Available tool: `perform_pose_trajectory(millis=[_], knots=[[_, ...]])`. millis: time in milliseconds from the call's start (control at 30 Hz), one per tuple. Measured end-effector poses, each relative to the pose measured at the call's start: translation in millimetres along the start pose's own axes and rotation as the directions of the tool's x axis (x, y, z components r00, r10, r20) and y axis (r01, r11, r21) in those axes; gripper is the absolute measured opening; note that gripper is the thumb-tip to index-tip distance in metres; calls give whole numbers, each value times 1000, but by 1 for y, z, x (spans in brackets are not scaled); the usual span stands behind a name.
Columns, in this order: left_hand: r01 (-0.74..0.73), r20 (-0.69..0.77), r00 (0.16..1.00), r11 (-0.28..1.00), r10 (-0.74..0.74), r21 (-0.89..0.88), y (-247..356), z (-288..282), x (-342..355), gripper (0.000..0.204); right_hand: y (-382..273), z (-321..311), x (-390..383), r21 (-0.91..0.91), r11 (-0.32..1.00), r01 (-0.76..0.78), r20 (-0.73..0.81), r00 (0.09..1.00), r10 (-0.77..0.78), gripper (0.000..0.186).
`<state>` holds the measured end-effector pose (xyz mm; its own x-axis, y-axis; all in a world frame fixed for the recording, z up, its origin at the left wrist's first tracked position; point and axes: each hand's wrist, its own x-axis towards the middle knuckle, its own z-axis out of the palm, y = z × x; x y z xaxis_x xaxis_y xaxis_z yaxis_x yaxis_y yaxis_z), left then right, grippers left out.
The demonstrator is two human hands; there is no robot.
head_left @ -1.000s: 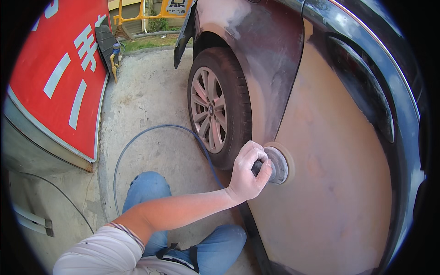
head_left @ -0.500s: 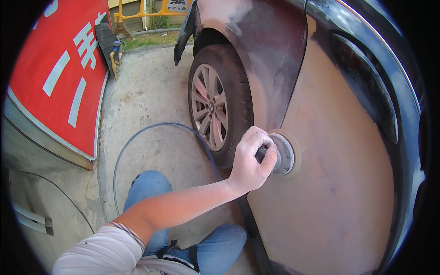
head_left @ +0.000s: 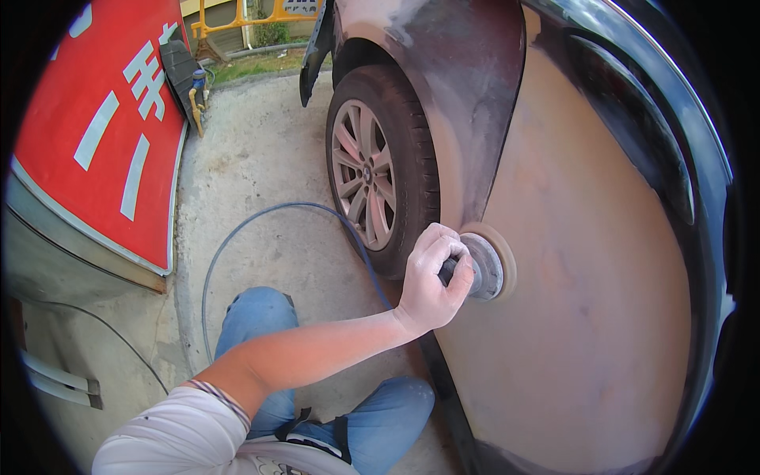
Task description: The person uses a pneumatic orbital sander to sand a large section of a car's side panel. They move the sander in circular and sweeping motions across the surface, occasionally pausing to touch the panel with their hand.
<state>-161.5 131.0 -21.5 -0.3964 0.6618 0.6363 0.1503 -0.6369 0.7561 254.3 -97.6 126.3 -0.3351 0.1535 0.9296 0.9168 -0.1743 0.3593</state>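
Observation:
My left hand (head_left: 434,277) is curled around a round sander (head_left: 484,267). The sander's disc lies against a car's front door (head_left: 586,317), close to the seam with the fender (head_left: 467,95). Most of the door is a dusty tan, with faint pinkish and grey patches, and its borders are dark. Pale dust coats my hand and forearm. A blue hose (head_left: 261,212) loops over the ground and runs up behind my wrist; its join with the sander is hidden. My right hand is out of view.
The dusty front wheel (head_left: 366,170) stands beyond my hand. To the left leans a large red sign (head_left: 95,134) with white characters, above concrete ground (head_left: 245,150). A yellow barrier (head_left: 245,20) is at the back. My jeans-clad knees (head_left: 396,412) are bent beside the door.
The sander and my left hand have shifted slightly left, with the disc still against the door. The whole view has tilted a little.

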Motion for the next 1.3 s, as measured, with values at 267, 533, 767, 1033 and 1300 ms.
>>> perform_pose_trajectory(millis=[267, 533, 767, 1033, 1300], knots=[[15, 7, 1000, 1000, -15, 25, -14, -1, -25, 11, 2, 1, 0, 9, 1000, -3, 0, 1000, 3, 27], [11, 8, 1000, 998, -11, 63, -26, -2, -49, 8, 2, 2, -1, 18, 1000, -8, -1, 1000, 8, 27], [13, 28, 999, 999, -14, 52, -23, -1, -65, 7, 0, 2, 2, 18, 1000, 9, -2, 1000, -9, 26], [-70, 7, 998, 996, 69, 56, -10, -2, -12, 11, -3, 1, 6, -42, 999, 27, -4, 1000, -28, 25], [-108, 64, 992, 993, 104, 51, 22, -1, 59, 7, -1, 1, 11, 5, 999, 46, 0, 999, -46, 29]])
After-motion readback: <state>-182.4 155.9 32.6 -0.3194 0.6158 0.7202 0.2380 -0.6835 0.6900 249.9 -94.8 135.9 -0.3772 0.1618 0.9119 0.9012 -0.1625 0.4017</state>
